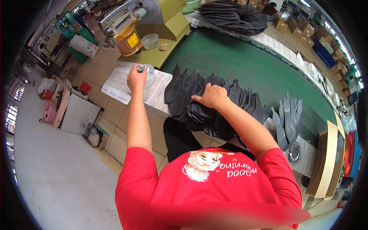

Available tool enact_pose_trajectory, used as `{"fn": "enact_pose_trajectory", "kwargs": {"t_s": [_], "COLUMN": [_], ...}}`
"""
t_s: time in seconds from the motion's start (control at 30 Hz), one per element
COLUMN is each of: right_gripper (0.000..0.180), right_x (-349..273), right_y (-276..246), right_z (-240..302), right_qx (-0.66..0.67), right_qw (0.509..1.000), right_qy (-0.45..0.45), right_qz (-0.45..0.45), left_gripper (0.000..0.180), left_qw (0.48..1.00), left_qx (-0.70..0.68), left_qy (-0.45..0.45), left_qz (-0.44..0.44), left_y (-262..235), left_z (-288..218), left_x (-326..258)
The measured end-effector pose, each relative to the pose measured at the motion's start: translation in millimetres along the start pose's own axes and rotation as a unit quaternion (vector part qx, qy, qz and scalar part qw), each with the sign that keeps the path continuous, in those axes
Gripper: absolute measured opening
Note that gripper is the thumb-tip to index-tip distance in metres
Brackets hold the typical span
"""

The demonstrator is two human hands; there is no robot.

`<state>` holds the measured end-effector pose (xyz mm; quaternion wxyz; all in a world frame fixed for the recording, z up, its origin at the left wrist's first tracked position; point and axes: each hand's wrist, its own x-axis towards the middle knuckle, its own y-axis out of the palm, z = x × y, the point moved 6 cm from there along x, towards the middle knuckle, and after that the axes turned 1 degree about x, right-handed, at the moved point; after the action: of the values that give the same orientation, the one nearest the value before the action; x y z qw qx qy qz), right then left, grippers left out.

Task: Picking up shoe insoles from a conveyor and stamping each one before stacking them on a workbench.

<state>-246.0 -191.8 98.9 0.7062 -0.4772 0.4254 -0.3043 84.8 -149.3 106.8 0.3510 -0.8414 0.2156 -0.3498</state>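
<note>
My left hand point(137, 79) is closed at the near left corner of the table, around a small object with a shiny metal top point(141, 69); its kind is hard to make out. Right beside it stands a round translucent plastic tub point(150, 78). My right hand point(213, 96) lies on a long overlapping row of flat black cut pieces point(180, 94), thumb spread away from the fingers. The pieces are narrow at one end and wider at the other, like shoe parts.
A yellow-green machine point(168, 28) with an amber cup point(128, 40) stands at the far left. A clear bowl point(150, 41) sits on its ledge. Beyond the green table surface point(245, 61) lies a big black pile point(232, 17). More dark pieces point(289, 119) lie on a wire fan guard point(306, 128) at right.
</note>
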Motion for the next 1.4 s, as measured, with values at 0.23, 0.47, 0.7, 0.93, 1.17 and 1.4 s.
{"fn": "enact_pose_trajectory", "kwargs": {"t_s": [0.23, 0.47, 0.7, 0.93, 1.17, 1.4], "right_gripper": [0.104, 0.097, 0.087, 0.081, 0.077, 0.077], "right_x": [12.1, -21.7, -45.9, -57.1, -77.8, -81.1], "right_y": [-9.0, -84.6, -80.6, -62.4, -54.8, -50.1], "right_z": [-18.2, -31.5, -49.5, -64.4, -76.3, -74.8], "right_qx": [0.195, 0.304, 0.073, 0.075, 0.022, 0.020], "right_qw": [0.980, 0.921, 0.950, 0.938, 0.929, 0.929], "right_qy": [-0.004, -0.115, -0.149, -0.177, -0.218, -0.212], "right_qz": [-0.023, -0.214, -0.264, -0.288, -0.298, -0.303], "left_gripper": [0.043, 0.031, 0.035, 0.036, 0.034, 0.037], "left_qw": [0.898, 0.736, 0.769, 0.870, 0.895, 0.882], "left_qx": [-0.419, -0.660, -0.602, -0.418, -0.424, -0.376], "left_qy": [-0.132, -0.122, 0.140, 0.237, 0.135, 0.254], "left_qz": [-0.018, 0.090, 0.165, 0.111, 0.009, 0.123], "left_y": [24.2, 11.7, 3.5, 22.8, 15.1, 10.3], "left_z": [66.5, -56.1, -177.2, -200.0, -165.4, -217.5], "left_x": [-7.2, -39.3, -74.6, -90.6, -59.0, -127.6]}}
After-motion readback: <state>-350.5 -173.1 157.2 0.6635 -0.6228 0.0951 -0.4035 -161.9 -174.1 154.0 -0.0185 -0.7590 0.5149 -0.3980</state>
